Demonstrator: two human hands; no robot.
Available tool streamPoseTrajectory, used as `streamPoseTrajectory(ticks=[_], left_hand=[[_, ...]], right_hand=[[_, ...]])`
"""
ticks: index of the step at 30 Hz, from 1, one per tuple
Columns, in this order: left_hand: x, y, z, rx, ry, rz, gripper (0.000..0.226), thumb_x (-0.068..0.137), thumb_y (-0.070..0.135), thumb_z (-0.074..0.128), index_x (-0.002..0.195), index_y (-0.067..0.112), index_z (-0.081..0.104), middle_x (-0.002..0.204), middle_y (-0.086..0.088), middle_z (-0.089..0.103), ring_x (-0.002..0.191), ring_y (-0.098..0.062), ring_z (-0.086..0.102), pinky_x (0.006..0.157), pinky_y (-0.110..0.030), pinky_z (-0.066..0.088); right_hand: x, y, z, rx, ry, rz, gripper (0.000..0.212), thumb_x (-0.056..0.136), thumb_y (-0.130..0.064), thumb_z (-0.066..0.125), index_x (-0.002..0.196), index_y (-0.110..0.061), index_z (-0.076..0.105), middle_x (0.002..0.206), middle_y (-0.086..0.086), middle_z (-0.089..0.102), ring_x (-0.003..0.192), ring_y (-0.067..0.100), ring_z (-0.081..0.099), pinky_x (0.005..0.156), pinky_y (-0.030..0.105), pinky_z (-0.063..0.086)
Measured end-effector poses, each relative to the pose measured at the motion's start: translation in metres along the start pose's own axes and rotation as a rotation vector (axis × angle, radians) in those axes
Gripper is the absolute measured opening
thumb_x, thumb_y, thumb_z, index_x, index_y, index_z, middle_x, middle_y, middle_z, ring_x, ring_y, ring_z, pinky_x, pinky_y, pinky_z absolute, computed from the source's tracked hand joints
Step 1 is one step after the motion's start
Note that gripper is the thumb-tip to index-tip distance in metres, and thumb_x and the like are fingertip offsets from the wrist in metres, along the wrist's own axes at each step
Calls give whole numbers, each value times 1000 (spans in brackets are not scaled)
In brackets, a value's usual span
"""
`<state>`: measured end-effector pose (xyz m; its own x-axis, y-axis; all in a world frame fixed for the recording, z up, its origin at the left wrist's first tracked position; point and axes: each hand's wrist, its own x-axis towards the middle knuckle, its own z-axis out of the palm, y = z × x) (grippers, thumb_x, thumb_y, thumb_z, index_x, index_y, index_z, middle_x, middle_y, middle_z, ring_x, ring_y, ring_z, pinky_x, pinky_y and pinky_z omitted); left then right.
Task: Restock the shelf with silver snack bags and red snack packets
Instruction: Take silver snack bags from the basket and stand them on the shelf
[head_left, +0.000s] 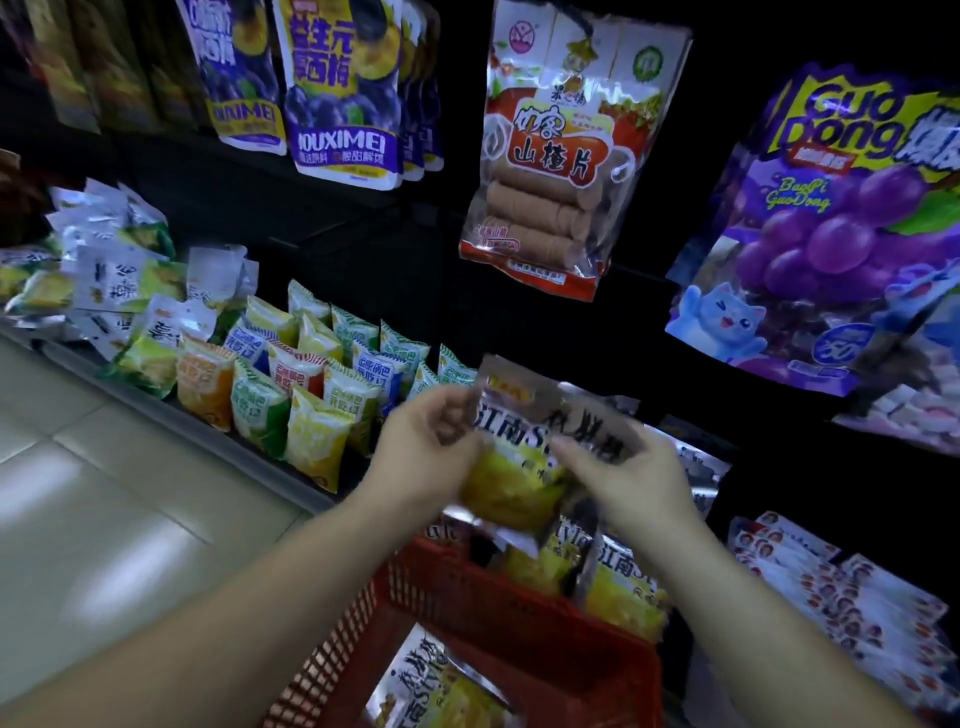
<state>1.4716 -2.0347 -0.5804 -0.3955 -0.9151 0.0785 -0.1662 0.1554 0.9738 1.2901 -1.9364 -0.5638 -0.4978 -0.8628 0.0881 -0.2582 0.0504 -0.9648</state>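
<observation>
Floor tiles fill the left, beside a low shelf that carries a loose pile of white-and-green packets and then upright rows of small green, yellow and orange snack packs. Purple prune bags hang above them. At centre the left hand pinches the upper left edge of a silver snack bag, slightly blurred, and the right hand grips its right side, so both hands hold it just above a red basket. More silver bags stand in the basket. A hawthorn-slice bag hangs above. Further right hangs a grape jelly bag, with red-printed packets stacked below it.
</observation>
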Motion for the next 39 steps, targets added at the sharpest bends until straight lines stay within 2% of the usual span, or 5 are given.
streamPoseTrajectory(ticks=[10,15,23,31,39], left_hand=[[118,-101,-22,376,-44,-196,38,98,10,58,134,22,58,123,6,58,107,-19,61,86,-29,51],[141,-147,-7,307,-52,-263,32,97,7,57,121,27,56,102,-2,64,77,-30,62,69,-48,55],[137,-172,-2,387,-32,-315,47,94,14,63,136,28,47,104,6,59,97,-32,65,80,-57,59],[159,-165,14,277,-89,-249,48,101,14,57,144,32,46,142,1,51,81,-12,59,78,-46,61],[176,-184,28,159,-37,-239,43,100,8,49,138,29,51,82,-2,65,46,-15,42,51,-30,40]], right_hand=[[127,90,71,-104,16,39,55,100,-32,65,151,-20,47,155,0,47,140,25,48,115,48,42],[152,144,95,-287,-165,197,51,101,-30,64,149,-17,51,155,2,48,142,26,47,119,43,38],[169,161,92,-808,-691,226,33,103,-27,59,135,-22,64,141,-1,58,122,24,62,94,39,54],[223,164,96,-913,-142,-72,40,103,-30,57,142,-20,55,134,10,60,111,31,62,94,51,53],[275,200,94,-1220,-62,2,51,96,-35,68,141,-19,51,131,12,60,118,34,58,96,44,50]])
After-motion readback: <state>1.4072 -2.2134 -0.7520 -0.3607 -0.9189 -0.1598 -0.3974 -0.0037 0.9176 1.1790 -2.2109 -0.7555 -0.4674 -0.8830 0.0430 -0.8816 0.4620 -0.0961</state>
